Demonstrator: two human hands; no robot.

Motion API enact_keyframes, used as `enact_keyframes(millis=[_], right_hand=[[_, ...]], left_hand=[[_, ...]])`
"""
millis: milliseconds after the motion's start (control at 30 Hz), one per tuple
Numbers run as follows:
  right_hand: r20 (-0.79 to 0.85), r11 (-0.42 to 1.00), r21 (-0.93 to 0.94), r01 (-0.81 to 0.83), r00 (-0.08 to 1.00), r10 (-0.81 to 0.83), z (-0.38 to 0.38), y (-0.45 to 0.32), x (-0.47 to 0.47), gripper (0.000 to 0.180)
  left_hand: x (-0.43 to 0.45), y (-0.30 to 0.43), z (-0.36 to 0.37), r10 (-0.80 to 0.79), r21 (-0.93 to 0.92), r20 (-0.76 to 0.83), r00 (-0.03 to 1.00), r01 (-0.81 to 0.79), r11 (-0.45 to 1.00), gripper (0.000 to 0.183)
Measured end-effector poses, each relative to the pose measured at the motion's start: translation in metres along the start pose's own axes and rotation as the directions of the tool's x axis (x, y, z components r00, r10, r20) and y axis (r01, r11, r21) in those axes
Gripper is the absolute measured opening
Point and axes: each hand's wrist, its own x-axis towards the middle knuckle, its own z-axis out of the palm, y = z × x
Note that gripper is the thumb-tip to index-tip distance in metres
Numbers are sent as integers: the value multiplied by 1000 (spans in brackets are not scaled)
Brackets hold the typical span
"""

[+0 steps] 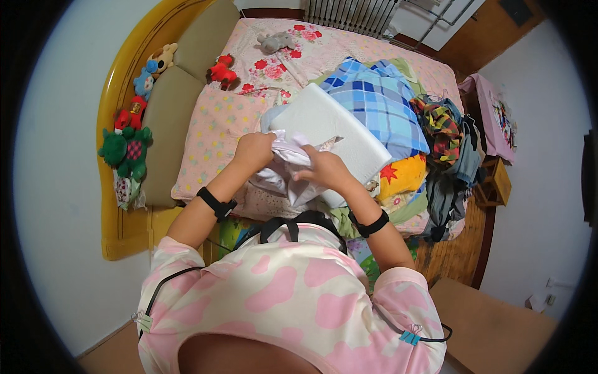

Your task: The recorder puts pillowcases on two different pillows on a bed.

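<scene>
Bunched pale lilac fabric point(292, 152) is gripped between my two hands, above the near side of the bed. My left hand point(255, 152) clutches its left end. On the other side, my right hand point(322, 168) pinches the cloth between thumb and fingers. The lower part of the cloth hangs in loose folds towards my waist. Just beyond my hands lies a white pillow-like block point(327, 126), tilted across the bedding, with its near left part hidden by the cloth. What the fabric piece is exactly, I cannot tell.
A blue plaid pillow or folded quilt point(373, 103) lies right of the white block. Heaped clothes point(444, 140) cover the bed's right end, beside an orange cloth point(404, 175). Plush toys point(133, 152) line the yellow headboard point(110, 93). Red point(222, 72) and grey point(275, 42) plush toys rest on the bed.
</scene>
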Motion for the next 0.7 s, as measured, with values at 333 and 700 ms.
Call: enact_keyframes(millis=[333, 700], right_hand=[[-461, 959, -33, 281, 847, -264, -8, 8, 12, 57], [-32, 955, 298, 5, 999, 5, -8, 45, 9, 38]], left_hand=[[0, 20, -4, 87, -424, -277, 957, -203, 883, 23], [14, 17, -15, 36, -519, 250, 968, 102, 848, 33]])
